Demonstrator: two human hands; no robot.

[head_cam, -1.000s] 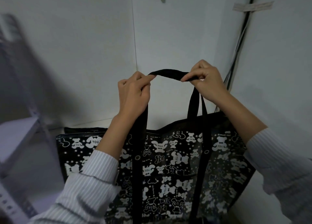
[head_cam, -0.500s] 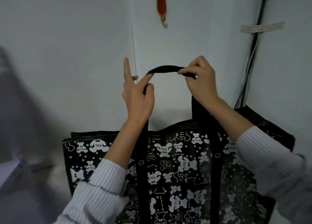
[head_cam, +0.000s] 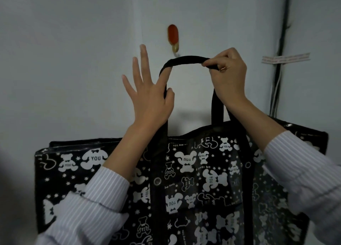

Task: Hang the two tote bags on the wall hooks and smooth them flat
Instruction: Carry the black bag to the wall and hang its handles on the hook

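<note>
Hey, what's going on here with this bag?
A person holds a black bear-print tote bag up to a red wall hook. The right hand pinches the top of the handle. The left hand holds its strap between thumb and index finger, other fingers spread. The handle sits just below the hook, not yet on it.

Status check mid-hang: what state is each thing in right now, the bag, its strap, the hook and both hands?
Tote bag, held up by its strap, not hung yet.
Handle strap, arched between both hands, just below the hook.
Wall hook, bare.
Left hand, fingers spread, strap between thumb and index finger.
Right hand, pinches the strap's top.
</note>
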